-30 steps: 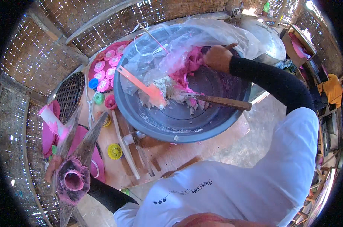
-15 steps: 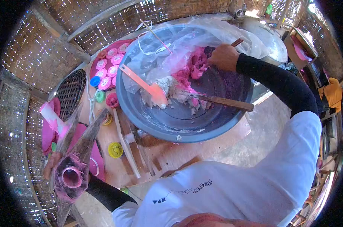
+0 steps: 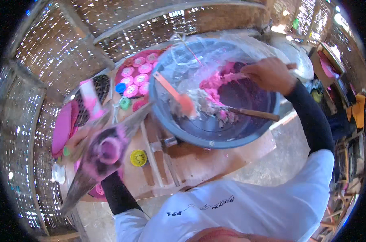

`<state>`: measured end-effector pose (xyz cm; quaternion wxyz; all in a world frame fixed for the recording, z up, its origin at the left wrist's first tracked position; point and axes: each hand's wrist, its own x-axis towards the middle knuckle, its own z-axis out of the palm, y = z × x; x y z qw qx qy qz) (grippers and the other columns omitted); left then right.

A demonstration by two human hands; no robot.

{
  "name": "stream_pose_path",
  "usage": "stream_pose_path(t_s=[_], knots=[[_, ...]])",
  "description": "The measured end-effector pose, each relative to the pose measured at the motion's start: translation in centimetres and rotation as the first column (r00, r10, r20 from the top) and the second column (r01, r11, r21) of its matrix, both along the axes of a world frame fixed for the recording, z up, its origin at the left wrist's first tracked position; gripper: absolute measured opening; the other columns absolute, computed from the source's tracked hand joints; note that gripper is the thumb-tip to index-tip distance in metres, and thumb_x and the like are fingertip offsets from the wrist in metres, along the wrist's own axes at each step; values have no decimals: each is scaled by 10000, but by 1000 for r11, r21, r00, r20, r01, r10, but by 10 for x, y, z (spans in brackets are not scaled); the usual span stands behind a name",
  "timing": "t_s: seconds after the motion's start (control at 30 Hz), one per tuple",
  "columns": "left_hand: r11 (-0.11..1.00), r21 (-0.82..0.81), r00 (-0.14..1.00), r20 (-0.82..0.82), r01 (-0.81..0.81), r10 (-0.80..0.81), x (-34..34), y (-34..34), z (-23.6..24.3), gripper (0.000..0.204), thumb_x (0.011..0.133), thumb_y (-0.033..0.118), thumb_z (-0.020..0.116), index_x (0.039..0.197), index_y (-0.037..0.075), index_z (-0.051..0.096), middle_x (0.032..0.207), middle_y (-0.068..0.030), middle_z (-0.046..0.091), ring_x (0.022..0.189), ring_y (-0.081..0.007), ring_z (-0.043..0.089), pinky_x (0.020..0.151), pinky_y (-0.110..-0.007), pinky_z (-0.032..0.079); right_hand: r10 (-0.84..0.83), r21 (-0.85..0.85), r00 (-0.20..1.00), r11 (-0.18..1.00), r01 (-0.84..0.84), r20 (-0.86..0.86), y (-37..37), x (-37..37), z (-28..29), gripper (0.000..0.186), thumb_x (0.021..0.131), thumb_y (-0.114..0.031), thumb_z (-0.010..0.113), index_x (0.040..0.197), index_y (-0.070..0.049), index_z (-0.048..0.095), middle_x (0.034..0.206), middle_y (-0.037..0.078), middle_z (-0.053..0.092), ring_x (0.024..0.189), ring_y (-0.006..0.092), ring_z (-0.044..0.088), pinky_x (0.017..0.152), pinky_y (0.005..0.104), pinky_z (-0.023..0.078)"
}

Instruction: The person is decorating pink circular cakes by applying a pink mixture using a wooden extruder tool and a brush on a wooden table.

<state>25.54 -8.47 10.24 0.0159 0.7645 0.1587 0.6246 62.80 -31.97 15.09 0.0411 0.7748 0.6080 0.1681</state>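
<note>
My left hand [image 3: 79, 138] is mostly hidden behind a wooden press-like tool [image 3: 76, 183], gripping it off the table's left side. The tool has long arms and a round, pink-smeared opening; a white and pink tube [image 3: 90, 97] stands up behind it. Over the far right of a large grey-blue basin [image 3: 227, 143], my right hand [image 3: 271, 74] is closed round a wooden-handled spatula [image 3: 291, 65], whose dark blade is partly covered by pink dough [image 3: 219, 82]. White crumbly dough [image 3: 191, 101] lies beside it. An orange spatula [image 3: 166, 86] and a second wooden handle [image 3: 253, 113] rest in the basin.
Clear plastic sheeting [image 3: 251, 46] drapes the basin's far rim. Left of it, a pink tray holds several pink-and-white rounds [image 3: 143, 68]. A yellow lid [image 3: 138, 157], wooden sticks [image 3: 151, 155] and a green lid [image 3: 125, 103] lie on the table. Woven walls stand close by.
The wooden tool in my left hand has moved up and right, with its arms tilting. My right hand has shifted right with its spatula, and the pink dough looks stretched. The view has shifted too.
</note>
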Motion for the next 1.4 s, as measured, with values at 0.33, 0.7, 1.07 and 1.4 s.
stream_pose_path(t_s=[0.33,0.7,1.07,1.4], knots=[[1000,-3,918,-396,28,-27,24,-15,40,311,613,291,671,834,89,585,809,-87,518,768,-240,515,634,-342,417,339,227,939,920,-318,-58,54,-187,61,229,714,-103,544,937,-86,595,670,84,584,560,259,560,501,355,431],[959,121,872,-399,-256,283,-45,53,25,213,602,231,644,759,101,581,709,-69,543,724,-268,502,618,-371,392,159,366,986,921,-132,-45,48,-289,13,381,657,-132,564,1038,-139,553,625,25,504,473,170,526,405,294,416],[987,-155,990,119,-53,72,-26,78,-20,324,722,249,613,975,66,526,880,-63,560,823,-251,530,766,-341,410,409,695,705,700,165,-579,105,-319,-70,307,728,-110,582,1035,-110,566,736,140,592,593,292,582,507,342,455],[801,-371,851,430,470,-301,-70,99,-14,347,763,226,563,1047,51,469,947,-85,512,861,-235,507,779,-359,416,-375,193,924,904,382,-69,19,-107,-5,154,731,-193,488,738,-118,623,671,123,604,652,291,606,568,386,482]])
